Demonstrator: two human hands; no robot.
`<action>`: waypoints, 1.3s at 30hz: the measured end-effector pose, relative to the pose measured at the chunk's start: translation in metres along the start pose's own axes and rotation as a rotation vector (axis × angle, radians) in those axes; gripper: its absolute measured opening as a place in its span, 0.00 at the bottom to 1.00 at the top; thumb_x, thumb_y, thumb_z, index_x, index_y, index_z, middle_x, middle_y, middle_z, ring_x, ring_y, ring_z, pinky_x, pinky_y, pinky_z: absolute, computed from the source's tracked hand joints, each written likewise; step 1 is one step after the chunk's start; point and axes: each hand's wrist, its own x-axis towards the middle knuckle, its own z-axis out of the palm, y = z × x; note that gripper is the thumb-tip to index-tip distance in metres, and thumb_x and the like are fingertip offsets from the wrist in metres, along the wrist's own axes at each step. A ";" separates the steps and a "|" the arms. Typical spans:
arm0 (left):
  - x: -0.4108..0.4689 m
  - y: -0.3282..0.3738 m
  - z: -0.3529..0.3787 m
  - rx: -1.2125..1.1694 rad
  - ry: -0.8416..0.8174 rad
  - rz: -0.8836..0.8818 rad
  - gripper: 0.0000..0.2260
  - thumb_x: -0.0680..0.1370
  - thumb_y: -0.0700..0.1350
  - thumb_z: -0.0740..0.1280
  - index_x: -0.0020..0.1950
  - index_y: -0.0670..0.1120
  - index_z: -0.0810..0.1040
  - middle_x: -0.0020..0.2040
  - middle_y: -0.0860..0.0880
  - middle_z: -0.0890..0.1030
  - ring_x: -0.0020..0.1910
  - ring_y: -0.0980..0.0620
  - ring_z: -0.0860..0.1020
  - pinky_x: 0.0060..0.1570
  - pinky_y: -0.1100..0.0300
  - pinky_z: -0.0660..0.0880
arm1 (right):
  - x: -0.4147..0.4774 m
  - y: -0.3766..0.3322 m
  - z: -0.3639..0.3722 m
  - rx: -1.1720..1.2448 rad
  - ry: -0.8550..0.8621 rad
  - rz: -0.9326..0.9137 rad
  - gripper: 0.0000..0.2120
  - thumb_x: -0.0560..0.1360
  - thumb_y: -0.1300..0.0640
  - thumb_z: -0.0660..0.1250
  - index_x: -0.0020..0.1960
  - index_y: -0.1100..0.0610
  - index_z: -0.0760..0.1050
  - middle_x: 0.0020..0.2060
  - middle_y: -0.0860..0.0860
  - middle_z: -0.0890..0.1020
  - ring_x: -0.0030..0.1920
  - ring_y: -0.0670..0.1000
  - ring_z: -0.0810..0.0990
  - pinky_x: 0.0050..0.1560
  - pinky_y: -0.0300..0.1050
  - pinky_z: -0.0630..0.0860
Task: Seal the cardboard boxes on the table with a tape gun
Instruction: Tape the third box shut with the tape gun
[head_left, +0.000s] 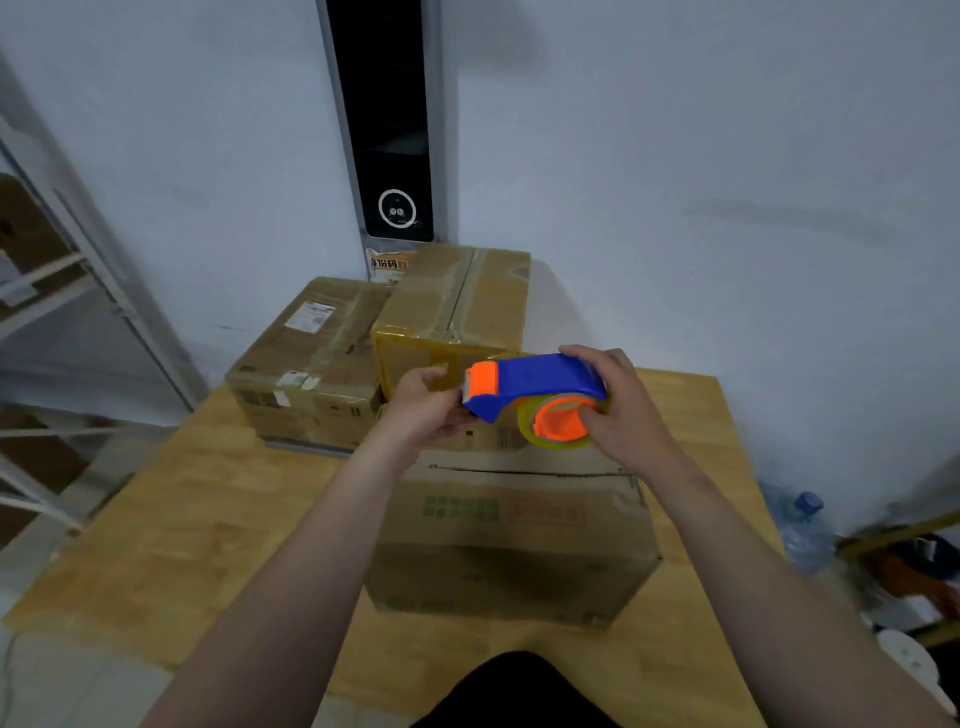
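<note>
A blue and orange tape gun (535, 389) with a roll of clear tape hangs in the air above the nearest cardboard box (511, 540). My right hand (621, 410) grips its rear end and the roll. My left hand (423, 405) pinches at the orange front end, fingers curled at the tape's edge. The near box's top flaps meet along a dark seam with no tape visible on it. Two more boxes stand behind: a taped one (452, 306) at the centre and another (311, 364) to its left with white labels.
The boxes sit on a wooden table (197, 519) against a pale wall. A metal shelf rack (62, 291) stands at the left. A water bottle (805, 530) and clutter lie on the floor to the right. A dark panel (389, 130) rises behind the boxes.
</note>
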 end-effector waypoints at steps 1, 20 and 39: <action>-0.001 -0.005 -0.010 0.068 -0.005 0.009 0.29 0.78 0.44 0.74 0.76 0.48 0.67 0.50 0.47 0.87 0.42 0.53 0.87 0.50 0.53 0.79 | -0.003 -0.004 0.006 -0.028 -0.021 -0.006 0.39 0.67 0.74 0.63 0.70 0.42 0.72 0.55 0.46 0.70 0.57 0.41 0.74 0.59 0.39 0.73; 0.011 -0.071 -0.147 0.329 0.166 -0.023 0.24 0.80 0.45 0.73 0.74 0.49 0.70 0.39 0.55 0.86 0.43 0.52 0.82 0.38 0.56 0.73 | -0.036 0.014 0.047 -0.287 -0.008 -0.034 0.38 0.69 0.73 0.64 0.72 0.41 0.70 0.62 0.42 0.69 0.62 0.53 0.74 0.58 0.57 0.77; 0.047 -0.119 -0.166 0.274 0.215 0.063 0.28 0.82 0.40 0.68 0.80 0.53 0.65 0.43 0.48 0.86 0.39 0.54 0.80 0.32 0.62 0.72 | -0.026 0.008 0.091 -0.275 -0.019 0.003 0.34 0.73 0.71 0.69 0.73 0.45 0.71 0.61 0.42 0.68 0.60 0.44 0.70 0.59 0.41 0.73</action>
